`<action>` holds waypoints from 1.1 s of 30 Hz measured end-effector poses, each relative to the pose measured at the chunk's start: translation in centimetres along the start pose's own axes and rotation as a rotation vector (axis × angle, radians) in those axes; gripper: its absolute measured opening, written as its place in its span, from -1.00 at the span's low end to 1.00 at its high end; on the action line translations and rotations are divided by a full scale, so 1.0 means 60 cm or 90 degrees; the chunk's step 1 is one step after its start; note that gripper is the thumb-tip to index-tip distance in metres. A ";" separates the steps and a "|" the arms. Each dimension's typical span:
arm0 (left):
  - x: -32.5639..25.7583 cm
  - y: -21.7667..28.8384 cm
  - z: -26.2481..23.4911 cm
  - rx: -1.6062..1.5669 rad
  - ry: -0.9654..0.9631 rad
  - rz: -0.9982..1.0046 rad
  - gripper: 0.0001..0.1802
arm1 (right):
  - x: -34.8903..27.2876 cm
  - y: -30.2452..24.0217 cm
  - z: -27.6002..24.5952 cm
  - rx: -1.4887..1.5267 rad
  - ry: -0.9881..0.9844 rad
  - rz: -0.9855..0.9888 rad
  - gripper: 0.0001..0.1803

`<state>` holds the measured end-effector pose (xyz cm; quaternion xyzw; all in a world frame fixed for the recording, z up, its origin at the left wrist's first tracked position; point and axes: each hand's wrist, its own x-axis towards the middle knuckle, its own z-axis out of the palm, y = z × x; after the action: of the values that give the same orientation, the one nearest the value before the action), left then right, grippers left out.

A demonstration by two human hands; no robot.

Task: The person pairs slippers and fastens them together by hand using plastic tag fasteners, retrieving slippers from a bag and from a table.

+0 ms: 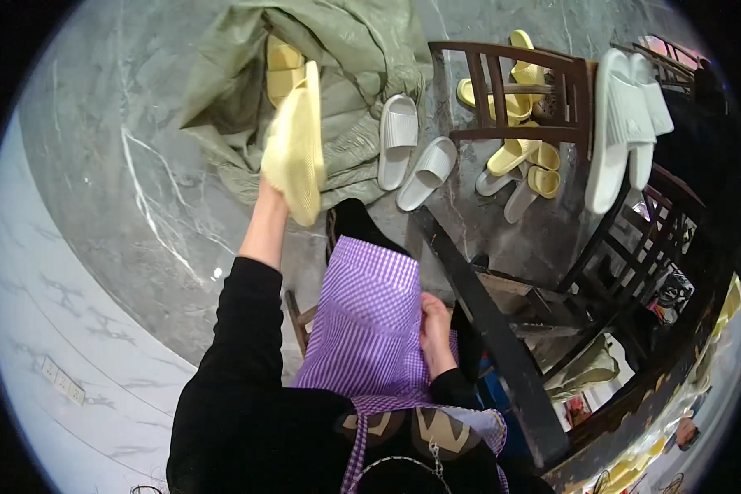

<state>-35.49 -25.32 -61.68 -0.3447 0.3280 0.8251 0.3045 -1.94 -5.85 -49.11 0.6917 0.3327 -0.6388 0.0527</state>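
My left arm reaches forward, and the left hand (275, 191) holds a pale yellow slipper (305, 152) over an open olive-green sack (222, 107). The slipper hides most of that hand's fingers. Inside the sack, just beyond the held slipper, lies another yellow slipper (283, 70). My right hand (436, 325) rests low by my lap, its fingers curled against the edge of a purple checked apron (366, 321). What those fingers hold, if anything, is hidden. Two light grey slippers (398, 140) lie at the sack's right side.
A dark wooden chair (589, 107) stands at the far right, with white slippers (613, 140) by it. Several yellow slippers (514, 155) lie on the grey marbled floor (140, 165) around it. A black beam (494, 329) and more wooden furniture (642, 222) fill the right side.
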 end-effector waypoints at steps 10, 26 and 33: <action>-0.394 0.046 0.137 -0.124 -0.211 0.093 -0.49 | -0.194 -0.075 -0.011 -0.066 -0.079 -0.304 -0.81; -0.741 -0.091 0.201 -0.008 -0.449 -0.092 -0.50 | -0.512 -0.119 -0.130 0.034 -0.318 -0.624 -0.80; -0.796 -0.119 0.234 0.014 -0.510 -0.137 -0.51 | -0.552 -0.078 -0.194 0.040 -0.298 -0.654 -0.80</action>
<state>-7.90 -23.73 -19.65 -0.0251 0.1547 0.8538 0.4964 6.71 -9.46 -14.94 0.2820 0.5872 -0.7281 -0.2132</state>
